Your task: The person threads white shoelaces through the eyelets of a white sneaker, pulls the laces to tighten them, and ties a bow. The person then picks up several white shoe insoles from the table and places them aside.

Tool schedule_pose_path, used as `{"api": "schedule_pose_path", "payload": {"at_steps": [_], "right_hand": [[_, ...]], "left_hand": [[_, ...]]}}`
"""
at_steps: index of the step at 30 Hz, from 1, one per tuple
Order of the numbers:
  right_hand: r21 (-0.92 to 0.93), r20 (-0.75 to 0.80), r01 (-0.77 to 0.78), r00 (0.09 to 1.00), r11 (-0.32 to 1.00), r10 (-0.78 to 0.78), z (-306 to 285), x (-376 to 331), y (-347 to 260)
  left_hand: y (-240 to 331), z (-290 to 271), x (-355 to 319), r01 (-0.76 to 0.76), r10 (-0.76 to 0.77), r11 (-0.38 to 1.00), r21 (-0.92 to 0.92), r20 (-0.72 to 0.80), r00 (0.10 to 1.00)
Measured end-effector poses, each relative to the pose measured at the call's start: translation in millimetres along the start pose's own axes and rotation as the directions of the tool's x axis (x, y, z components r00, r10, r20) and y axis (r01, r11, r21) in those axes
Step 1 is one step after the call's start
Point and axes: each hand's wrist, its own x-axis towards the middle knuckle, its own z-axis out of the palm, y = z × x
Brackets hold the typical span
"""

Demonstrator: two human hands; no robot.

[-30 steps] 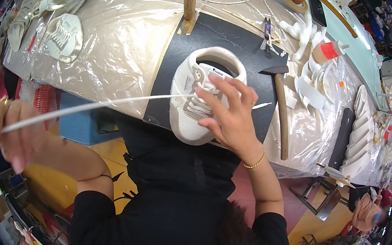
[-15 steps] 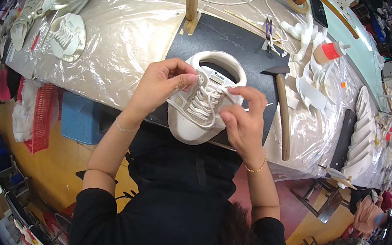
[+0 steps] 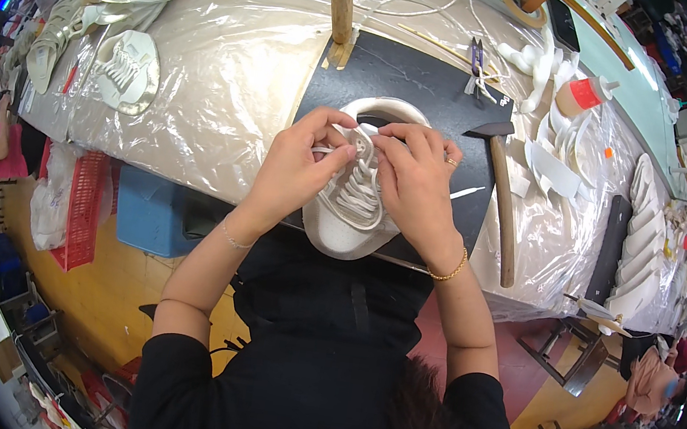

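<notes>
A white sneaker (image 3: 339, 233) rests on a black board (image 3: 412, 73) with its toe toward me. White laces (image 3: 358, 192) run criss-cross up its front. My left hand (image 3: 309, 159) is at the left eyelet edge, thumb and fingers pinched on the shoelace near the top of the lacing. Opposite it, my right hand (image 3: 418, 177) has its fingertips closed on the lace by the tongue and covers the shoe's right side. A free lace tip (image 3: 468, 193) sticks out to the right of that hand, over the board.
Right of the sneaker lies a hammer (image 3: 501, 200). Beyond it are white shoe pieces (image 3: 553, 167) and a bottle with a red band (image 3: 584, 96). Small scissors (image 3: 476, 58) lie at the far side. Another laced upper (image 3: 127, 72) sits at left, on plastic sheeting.
My right hand has moved left and in over the tongue, close to my left hand. Its fingers have come together at the top of the lacing. The view has shifted slightly.
</notes>
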Motion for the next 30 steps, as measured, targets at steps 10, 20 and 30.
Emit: {"api": "schedule_pose_path", "payload": {"at_steps": [10, 20, 30], "right_hand": [[0.132, 0.025, 0.053, 0.998, 0.99, -0.057, -2, 2, 0], [0.259, 0.083, 0.041, 0.994, 0.965, -0.064, -5, 3, 9], [0.203, 0.217, -0.075, 0.976, 0.976, 0.03, -6, 9, 3]], "left_hand": [[0, 1, 7, 0.055, -0.055, 0.998, -0.005, 0.023, 0.998], [-13, -3, 8, 0.118, -0.1, 0.982, -0.147, 0.122, 0.988], [1, -24, 30, -0.41, 0.245, 0.803, 0.433, 0.388, 0.889]]}}
